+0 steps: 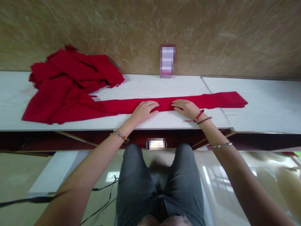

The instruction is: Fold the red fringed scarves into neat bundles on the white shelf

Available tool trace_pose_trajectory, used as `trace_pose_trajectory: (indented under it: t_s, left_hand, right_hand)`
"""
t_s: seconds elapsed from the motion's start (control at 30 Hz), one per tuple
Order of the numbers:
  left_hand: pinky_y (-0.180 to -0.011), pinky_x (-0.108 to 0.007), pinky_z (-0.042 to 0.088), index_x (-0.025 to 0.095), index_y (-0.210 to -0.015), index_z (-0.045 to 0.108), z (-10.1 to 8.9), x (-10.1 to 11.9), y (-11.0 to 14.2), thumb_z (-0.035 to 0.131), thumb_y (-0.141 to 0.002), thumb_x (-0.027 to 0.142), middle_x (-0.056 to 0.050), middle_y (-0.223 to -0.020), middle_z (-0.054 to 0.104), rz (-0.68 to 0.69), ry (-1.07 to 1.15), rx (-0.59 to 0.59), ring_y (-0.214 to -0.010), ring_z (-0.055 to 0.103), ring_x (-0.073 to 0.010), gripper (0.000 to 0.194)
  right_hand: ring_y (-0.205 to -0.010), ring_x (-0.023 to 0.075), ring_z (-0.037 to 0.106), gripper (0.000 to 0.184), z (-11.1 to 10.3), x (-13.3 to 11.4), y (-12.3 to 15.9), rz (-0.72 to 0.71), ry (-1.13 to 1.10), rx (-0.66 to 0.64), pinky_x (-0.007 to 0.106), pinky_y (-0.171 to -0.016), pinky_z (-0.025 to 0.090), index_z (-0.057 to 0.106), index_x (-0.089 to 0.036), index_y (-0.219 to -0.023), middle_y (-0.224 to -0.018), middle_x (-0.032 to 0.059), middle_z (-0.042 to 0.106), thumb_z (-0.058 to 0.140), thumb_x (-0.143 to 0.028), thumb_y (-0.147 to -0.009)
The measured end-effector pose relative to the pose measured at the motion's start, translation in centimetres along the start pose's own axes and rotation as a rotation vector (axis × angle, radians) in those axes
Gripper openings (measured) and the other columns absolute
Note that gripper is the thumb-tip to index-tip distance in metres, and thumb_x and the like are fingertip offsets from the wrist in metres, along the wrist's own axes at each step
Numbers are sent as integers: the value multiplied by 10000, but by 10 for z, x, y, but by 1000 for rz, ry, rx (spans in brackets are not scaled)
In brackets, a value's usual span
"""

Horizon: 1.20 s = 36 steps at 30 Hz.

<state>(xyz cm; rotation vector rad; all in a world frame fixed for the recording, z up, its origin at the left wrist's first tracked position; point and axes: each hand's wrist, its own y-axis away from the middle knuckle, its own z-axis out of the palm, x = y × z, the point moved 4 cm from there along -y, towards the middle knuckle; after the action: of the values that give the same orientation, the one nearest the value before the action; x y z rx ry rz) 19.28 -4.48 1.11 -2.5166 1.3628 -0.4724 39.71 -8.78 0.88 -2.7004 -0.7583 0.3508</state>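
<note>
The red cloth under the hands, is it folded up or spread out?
Folded: the red cloth lies in a long narrow strip, with layered edges at its right end.

We are seeing an upright phone-shaped object [167,61] behind the table blurred into coarse squares, its face unreadable. Below the table edge, a small box-like item [156,143] is showing the same blur. Both our forearms [77,185] are running off the bottom edge, and our palms are hiding the cloth [164,104] beneath.
</note>
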Motion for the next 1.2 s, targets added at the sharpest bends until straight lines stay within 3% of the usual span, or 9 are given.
trace_pose_trajectory:
  t_s: [0.17,0.37,0.5,0.83,1.07,1.2]
  left_hand:
    - [-933,-363,448,129,-1090,634,1,-1,1,539,-887,264,-91,-1114,657,43,1,25,-1065,589,-215,262]
    - [-874,-356,480,111,-1021,660,0,1,1,523,-891,209,-87,-1027,684,99,-13,87,-970,622,-210,212]
    - [-839,-360,494,127,-1032,660,-1,2,2,496,-877,133,-78,-1003,691,132,-59,111,-933,632,-206,226]
    - [-819,-315,512,121,-985,659,-2,-2,4,434,-831,16,-75,-908,658,172,-31,191,-880,603,-170,292]
    - [-792,-315,498,138,-1003,673,-6,5,5,412,-820,-15,-76,-893,643,223,-40,177,-873,578,-175,354]
    - [-871,-381,460,160,-1004,690,-4,5,3,434,-804,2,-81,-971,666,186,-73,90,-933,585,-197,362]
  right_hand:
    - [-1063,213,601,310,0,1,0,11,74,-16,349,-881,494,690,-151,-1039,-1115,98,673,419,-180,-891]
    - [-808,212,623,271,-4,-3,-2,48,212,16,329,-735,463,701,-136,-900,-875,114,708,435,-171,-867]
    - [-738,189,578,272,-7,-6,-4,11,227,57,309,-710,416,683,-151,-811,-787,95,682,416,-156,-863]
    - [-812,202,552,227,-6,0,-1,103,117,43,295,-743,403,648,-153,-835,-869,99,655,449,-67,-770]
    - [-797,215,536,262,-8,2,-1,112,86,72,309,-720,423,626,-163,-736,-811,107,623,421,-6,-686]
    - [-827,221,555,306,-6,2,-1,78,18,64,341,-753,453,650,-150,-772,-844,119,633,402,0,-674]
